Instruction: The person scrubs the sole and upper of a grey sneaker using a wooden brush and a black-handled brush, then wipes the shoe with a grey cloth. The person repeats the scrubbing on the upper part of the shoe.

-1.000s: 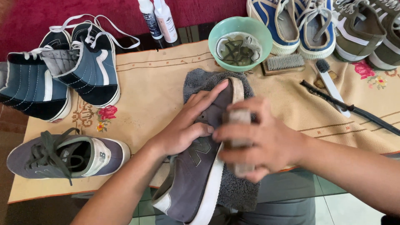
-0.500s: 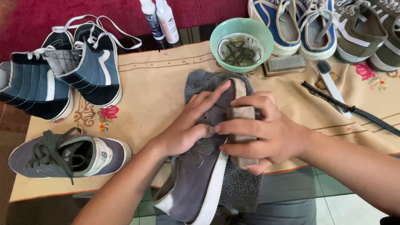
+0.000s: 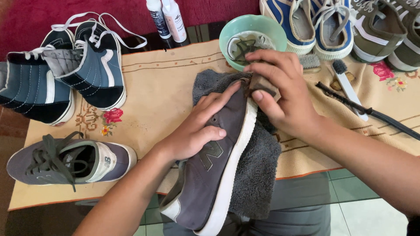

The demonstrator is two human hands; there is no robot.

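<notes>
A grey suede sneaker point(image 3: 214, 175) with a white sole lies on its side on a dark grey towel point(image 3: 258, 170). My left hand point(image 3: 197, 126) presses flat on the sneaker's upper and holds it steady. My right hand point(image 3: 284, 91) grips a small brown block point(image 3: 262, 84) against the sneaker's toe end, near the teal bowl point(image 3: 253, 30). The block is mostly hidden by my fingers.
The matching grey sneaker point(image 3: 65, 164) lies at the left. A pair of navy high-tops point(image 3: 61, 74) stands behind it. Two white bottles point(image 3: 168, 19), several more shoes point(image 3: 341, 26), a white-handled brush point(image 3: 350, 85) and a black brush point(image 3: 372, 111) sit on the beige cloth point(image 3: 162, 96).
My right hand has slid the block up along the sneaker from its middle to its toe end. My left hand has stayed on the upper.
</notes>
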